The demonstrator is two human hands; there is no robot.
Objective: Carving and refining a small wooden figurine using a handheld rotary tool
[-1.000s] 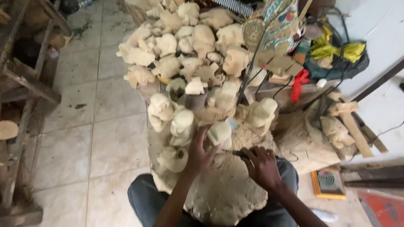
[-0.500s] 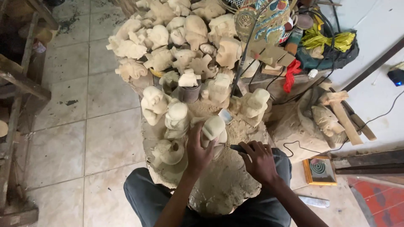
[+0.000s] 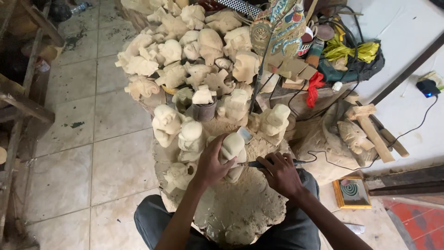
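Dusty wood block (image 3: 240, 208) sits in the person's lap, over a pale tile floor (image 3: 106, 157). On the block's top edge, the left hand (image 3: 210, 162) wraps around a small pale carving (image 3: 232, 149) and holds it upright, fingers pressed on its side. The right hand (image 3: 281, 173) is just beside it, fingers pinched on a thin tool (image 3: 255, 164) whose tip touches the carving. A black cord (image 3: 319, 155) runs off to the right. Many more carvings (image 3: 194, 51) are piled past the block's far edge.
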